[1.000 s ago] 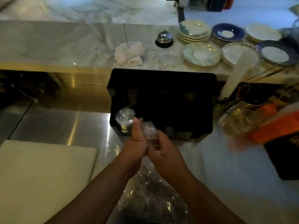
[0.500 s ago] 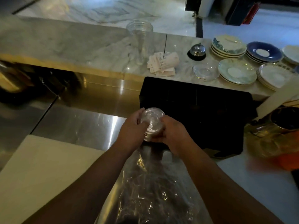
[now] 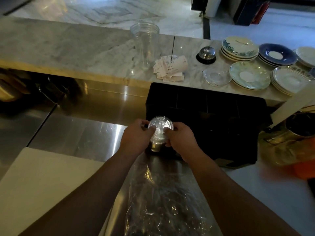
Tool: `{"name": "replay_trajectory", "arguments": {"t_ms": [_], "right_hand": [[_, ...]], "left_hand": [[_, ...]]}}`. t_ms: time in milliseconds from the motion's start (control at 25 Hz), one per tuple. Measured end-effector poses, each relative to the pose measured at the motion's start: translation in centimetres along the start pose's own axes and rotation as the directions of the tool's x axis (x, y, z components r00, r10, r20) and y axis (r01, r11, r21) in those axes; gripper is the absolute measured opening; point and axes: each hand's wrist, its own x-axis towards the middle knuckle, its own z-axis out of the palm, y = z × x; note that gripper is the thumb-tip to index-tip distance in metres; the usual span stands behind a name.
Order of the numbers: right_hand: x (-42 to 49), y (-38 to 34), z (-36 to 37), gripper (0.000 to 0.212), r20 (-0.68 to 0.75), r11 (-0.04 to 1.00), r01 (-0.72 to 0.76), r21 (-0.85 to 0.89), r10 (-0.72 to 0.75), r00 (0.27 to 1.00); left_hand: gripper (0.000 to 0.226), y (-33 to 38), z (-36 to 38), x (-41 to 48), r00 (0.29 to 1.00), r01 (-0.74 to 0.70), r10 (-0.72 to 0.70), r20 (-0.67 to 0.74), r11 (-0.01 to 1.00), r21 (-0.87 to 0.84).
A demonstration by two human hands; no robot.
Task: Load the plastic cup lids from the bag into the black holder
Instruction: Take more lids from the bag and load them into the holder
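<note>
Keep the short stack of clear plastic cup lids [image 3: 160, 129] level and squared over the front-left slot of the black rectangular holder [image 3: 213, 120], then lower it evenly so no lid catches the rim. Your left hand [image 3: 136, 138] and right hand [image 3: 181, 136] pinch its opposite edges, fingers curled close around it, above the crinkled clear plastic bag [image 3: 158, 206] on the steel counter.

A single head-worn camera is looking forward and steeply down from above the forearms, sitting close over the left hand [image 3: 136, 136] and right hand [image 3: 181, 137]. It is taking in the steel worktop [image 3: 76, 133] beside them and the marble ledge [image 3: 85, 48] beyond.
</note>
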Motion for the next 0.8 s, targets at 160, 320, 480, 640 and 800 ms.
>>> {"name": "replay_trajectory", "arguments": {"t_ms": [160, 320, 480, 640, 800], "right_hand": [[0.5, -0.2, 0.8, 0.042, -0.179, 0.972, 0.08, -0.222, -0.122, 0.976], [0.5, 0.3, 1.8, 0.039, -0.242, 0.924, 0.148, -0.353, -0.243, 0.939], [0.3, 0.6, 2.0, 0.018, -0.189, 0.842, 0.198, -0.501, -0.33, 0.925], [-0.1, 1.6, 2.0, 0.025, -0.015, 0.499, 0.284, -0.818, -0.513, 0.858], [-0.7, 3.3, 0.3, 0.031, 0.109, 0.325, 0.382, -0.865, -0.622, 0.776]], "left_hand": [[0.029, -0.3, 1.3, 0.6, 0.999, -0.025, 0.028, -0.032, 0.996, 0.087], [0.024, -1.0, 2.0, 0.4, 0.992, -0.099, 0.107, -0.064, 0.987, 0.124], [0.031, -2.3, 2.0, -0.2, 0.94, -0.32, 0.34, 0.009, 0.878, 0.357], [0.033, -3.5, 1.9, -0.2, 0.88, -0.417, 0.471, 0.065, 0.699, 0.58], [0.044, -3.9, 1.3, 0.2, 0.86, -0.461, 0.487, 0.152, 0.615, 0.64]]}}
